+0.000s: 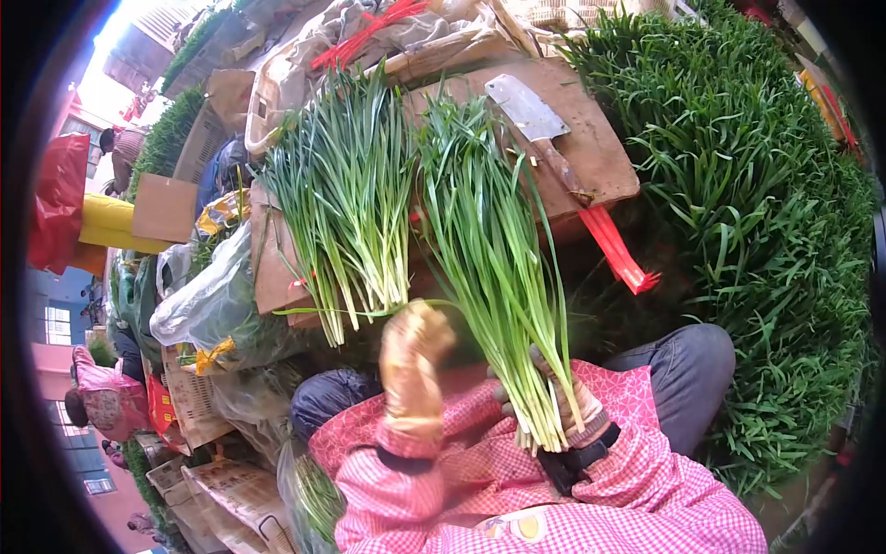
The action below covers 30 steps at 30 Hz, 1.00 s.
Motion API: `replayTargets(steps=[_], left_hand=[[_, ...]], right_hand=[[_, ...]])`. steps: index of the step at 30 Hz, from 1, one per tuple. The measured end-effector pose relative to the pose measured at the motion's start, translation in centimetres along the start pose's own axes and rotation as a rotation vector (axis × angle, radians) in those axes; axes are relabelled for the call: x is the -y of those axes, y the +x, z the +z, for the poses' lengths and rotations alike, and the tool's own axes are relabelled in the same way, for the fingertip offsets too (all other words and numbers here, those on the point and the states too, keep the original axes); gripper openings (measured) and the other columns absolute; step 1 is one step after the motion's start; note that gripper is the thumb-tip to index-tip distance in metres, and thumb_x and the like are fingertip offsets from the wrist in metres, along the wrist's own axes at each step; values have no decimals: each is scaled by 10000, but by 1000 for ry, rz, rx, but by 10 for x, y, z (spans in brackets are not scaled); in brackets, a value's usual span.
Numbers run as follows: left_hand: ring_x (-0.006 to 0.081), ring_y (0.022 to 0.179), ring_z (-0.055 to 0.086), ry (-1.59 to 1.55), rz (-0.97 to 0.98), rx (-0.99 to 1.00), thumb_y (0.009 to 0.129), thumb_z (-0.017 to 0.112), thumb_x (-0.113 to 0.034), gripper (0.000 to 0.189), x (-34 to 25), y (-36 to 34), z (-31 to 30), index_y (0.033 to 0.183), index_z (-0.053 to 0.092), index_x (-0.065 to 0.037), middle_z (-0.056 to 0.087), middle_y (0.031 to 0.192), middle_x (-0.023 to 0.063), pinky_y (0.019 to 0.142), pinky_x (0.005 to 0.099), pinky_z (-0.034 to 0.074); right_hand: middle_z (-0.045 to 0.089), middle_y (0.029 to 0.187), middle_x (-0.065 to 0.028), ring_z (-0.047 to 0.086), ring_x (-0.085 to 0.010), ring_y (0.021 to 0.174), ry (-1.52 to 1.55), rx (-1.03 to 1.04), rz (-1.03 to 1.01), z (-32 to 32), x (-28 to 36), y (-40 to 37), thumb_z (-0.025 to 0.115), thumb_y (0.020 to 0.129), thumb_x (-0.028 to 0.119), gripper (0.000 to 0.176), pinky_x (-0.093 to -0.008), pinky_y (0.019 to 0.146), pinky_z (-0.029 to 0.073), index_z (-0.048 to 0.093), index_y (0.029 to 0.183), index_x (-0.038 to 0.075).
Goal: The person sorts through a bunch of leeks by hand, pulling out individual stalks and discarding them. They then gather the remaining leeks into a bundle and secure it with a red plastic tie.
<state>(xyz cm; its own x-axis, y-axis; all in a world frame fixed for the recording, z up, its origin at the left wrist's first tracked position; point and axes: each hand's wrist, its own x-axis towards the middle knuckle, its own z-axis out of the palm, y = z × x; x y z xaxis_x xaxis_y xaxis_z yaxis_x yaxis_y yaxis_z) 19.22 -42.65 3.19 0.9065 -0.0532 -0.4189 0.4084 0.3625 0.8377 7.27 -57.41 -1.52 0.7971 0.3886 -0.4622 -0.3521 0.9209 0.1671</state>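
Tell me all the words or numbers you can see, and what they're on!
No text can be read here.
Print on the cardboard boxes: too blurred to read.
Yellow patch on the pink checked apron: too small to read.
The cleaver and the bunch of greens in the right hand carry no writing.

The right hand [565, 406] is mostly hidden behind the white stems of the chive bunch [489, 249] that it clasps; only a few fingers show. The left hand [415, 365] is inside a glove, and it is not possible to tell whether it grips the second bunch [346, 194] or only touches its ends. Both bunches cover part of the wooden board [600, 148]. The dark lens border cuts off the heap of greens [766, 212] at the right. The bent person [106, 402] at the left edge is too small to describe.
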Motion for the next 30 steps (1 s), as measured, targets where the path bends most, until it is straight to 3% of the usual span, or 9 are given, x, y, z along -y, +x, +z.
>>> replayTargets(steps=[3,7,10,13,16,20,24,28,30], left_hand=[[293,1094,510,-504,-847,181,785,653,-460,649,58,-27,-36,1217,477,-10,572,1147,114,936,450,414],[264,1134,490,-420,-656,490,757,610,-571,757,61,-44,-8,1296,411,-78,493,1266,94,956,448,405],[242,1154,473,-368,-602,498,791,666,-423,675,73,-48,-15,1310,393,-88,494,1254,86,942,431,426],[212,1051,527,-195,-387,497,779,705,-228,631,73,-58,2,1301,381,-85,532,1166,69,899,382,452],[252,961,580,-241,-633,393,772,686,-197,490,80,-47,-12,1199,489,-60,591,1070,93,846,430,482],[308,892,615,-594,-871,412,779,608,-212,345,62,-47,-18,1069,579,-28,633,988,139,809,496,502],[352,970,588,-791,-798,424,776,560,-254,423,74,-44,-15,1114,563,1,606,1066,195,863,518,470],[317,957,605,-593,-792,332,843,594,-243,355,92,-41,-24,1120,563,-23,620,1071,153,841,490,493],[285,901,623,-632,-824,389,856,607,-255,337,86,-44,-22,1118,555,-52,631,1027,123,794,457,519]], right_hand=[[656,909,-114,654,-206,693,18,-34,-119,18,-9,-9,675,796,351,499,-321,590,567,530,1142,23],[606,1040,-41,586,-140,923,-653,-161,-654,26,-21,11,702,797,287,525,-284,783,479,487,1211,46],[573,1121,-88,555,-189,976,-1374,-470,-901,15,-13,16,701,784,373,701,-310,845,453,379,1297,19],[577,1094,-100,550,-185,945,-1639,-624,-1023,9,-16,19,681,812,324,653,-305,834,454,375,1296,8],[592,1052,-92,561,-177,898,-1107,-344,-975,16,-13,20,651,841,264,554,-306,798,470,412,1270,8],[592,884,-60,561,-114,659,-588,-276,-740,19,-4,7,596,881,275,390,-246,557,498,503,1163,23],[597,747,-46,540,-114,523,-569,-342,-731,15,-12,9,584,877,336,355,-261,440,473,554,1085,50],[600,1010,-37,557,-108,817,-669,-195,-760,10,-8,18,645,848,277,392,-263,726,486,524,1147,54],[590,1055,-43,546,-127,911,-1018,-261,-773,23,-11,14,706,798,217,475,-282,815,456,499,1188,41]])
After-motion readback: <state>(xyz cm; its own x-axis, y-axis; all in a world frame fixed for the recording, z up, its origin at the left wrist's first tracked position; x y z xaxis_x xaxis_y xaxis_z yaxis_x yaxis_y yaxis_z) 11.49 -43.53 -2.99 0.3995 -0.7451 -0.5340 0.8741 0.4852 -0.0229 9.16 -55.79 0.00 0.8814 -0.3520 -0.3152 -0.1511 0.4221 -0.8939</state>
